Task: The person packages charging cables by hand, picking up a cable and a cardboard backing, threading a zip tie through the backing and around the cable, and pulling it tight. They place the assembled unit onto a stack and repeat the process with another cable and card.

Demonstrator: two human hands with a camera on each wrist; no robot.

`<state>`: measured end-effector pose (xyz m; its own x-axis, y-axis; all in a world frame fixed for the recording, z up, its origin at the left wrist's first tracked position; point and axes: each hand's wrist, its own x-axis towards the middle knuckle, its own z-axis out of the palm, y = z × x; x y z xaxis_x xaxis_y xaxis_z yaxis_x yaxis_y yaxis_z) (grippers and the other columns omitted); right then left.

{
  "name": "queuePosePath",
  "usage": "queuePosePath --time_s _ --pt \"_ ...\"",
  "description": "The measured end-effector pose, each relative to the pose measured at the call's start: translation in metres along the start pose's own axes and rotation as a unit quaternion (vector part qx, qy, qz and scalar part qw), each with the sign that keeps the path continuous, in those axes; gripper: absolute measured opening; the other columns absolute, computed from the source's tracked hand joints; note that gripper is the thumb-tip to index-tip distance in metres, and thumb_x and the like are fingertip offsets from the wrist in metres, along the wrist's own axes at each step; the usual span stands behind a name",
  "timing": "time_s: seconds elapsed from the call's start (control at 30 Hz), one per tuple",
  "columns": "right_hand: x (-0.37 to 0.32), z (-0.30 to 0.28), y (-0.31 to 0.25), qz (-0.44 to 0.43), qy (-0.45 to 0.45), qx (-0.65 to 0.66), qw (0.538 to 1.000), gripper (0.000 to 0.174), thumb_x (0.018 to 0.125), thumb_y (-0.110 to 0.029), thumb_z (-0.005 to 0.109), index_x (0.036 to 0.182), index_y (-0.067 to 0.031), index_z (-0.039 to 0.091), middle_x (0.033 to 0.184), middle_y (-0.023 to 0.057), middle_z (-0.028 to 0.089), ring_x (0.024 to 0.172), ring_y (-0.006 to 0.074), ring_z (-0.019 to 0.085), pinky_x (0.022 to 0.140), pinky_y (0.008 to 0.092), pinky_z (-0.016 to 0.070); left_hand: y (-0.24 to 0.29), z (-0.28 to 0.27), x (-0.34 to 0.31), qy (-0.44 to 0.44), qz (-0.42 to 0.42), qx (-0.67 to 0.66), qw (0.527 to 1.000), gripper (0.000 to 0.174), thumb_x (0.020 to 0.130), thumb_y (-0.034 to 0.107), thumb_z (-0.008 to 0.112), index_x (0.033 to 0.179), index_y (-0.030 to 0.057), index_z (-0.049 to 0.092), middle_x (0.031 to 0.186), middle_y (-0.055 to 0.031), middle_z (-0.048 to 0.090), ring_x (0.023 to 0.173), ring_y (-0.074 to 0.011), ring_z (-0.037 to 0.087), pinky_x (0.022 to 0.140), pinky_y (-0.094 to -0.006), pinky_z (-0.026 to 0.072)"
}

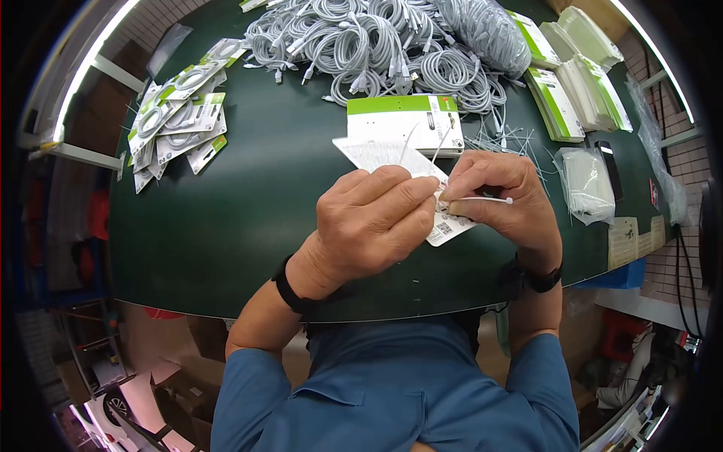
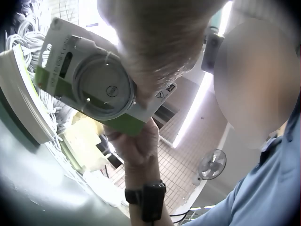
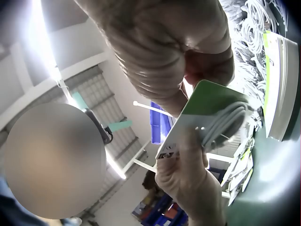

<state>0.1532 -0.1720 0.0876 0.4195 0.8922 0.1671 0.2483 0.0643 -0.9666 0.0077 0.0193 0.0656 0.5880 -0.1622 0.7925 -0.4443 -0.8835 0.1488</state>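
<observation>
In the head view, my left hand [image 1: 376, 215] grips a white and green packaging card [image 1: 450, 228], its printed back facing up. A coiled light-grey cable [image 3: 231, 120] lies against the card's underside, as both wrist views show. With thumb and forefinger, my right hand [image 1: 508, 188] pinches at the card's back beside my left fingertips. A white cable tie [image 1: 486, 200] runs out past the right thumb, its small square head at the free end. Two thin tie ends stand up above the card. My fingers hide the spot where the ties meet the card.
Coiled grey cables [image 1: 369, 45] are heaped at the back. Finished-looking carded cables [image 1: 181, 113] are piled at left. Ahead of my hands lies a stack of cards [image 1: 403, 113], with loose cable ties [image 1: 527, 147] beside it. More card stacks [image 1: 553, 105] and a bagged white bundle [image 1: 586, 184] sit at right.
</observation>
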Motion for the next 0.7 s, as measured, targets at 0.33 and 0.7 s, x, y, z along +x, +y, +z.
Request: queuePosePath --time_s 0.33,0.7 --pt "0.005 -0.015 0.026 -0.004 -0.112 0.185 0.976 0.009 0.086 0.000 0.081 0.094 0.0028 0.080 0.093 0.0105 0.076 0.086 0.0150 0.069 0.079 0.0279 0.0537 0.015 0.015 -0.007 -0.009 -0.137 -0.282 0.950 0.010 0.096 0.004 0.078 0.101 0.0003 0.070 0.091 -0.0129 0.078 0.082 -0.0227 0.078 0.074 -0.0312 0.0606" --pt "0.004 -0.008 0.061 -0.036 0.205 0.203 0.957 0.019 0.100 -0.006 0.074 0.117 0.0028 0.074 0.104 0.0062 0.073 0.083 0.0097 0.065 0.074 0.0227 0.0531 0.002 0.036 -0.020 0.086 -0.399 -0.442 0.799 0.014 0.107 0.008 0.065 0.117 -0.0019 0.062 0.099 -0.0088 0.075 0.086 -0.0084 0.067 0.076 -0.0273 0.0564"
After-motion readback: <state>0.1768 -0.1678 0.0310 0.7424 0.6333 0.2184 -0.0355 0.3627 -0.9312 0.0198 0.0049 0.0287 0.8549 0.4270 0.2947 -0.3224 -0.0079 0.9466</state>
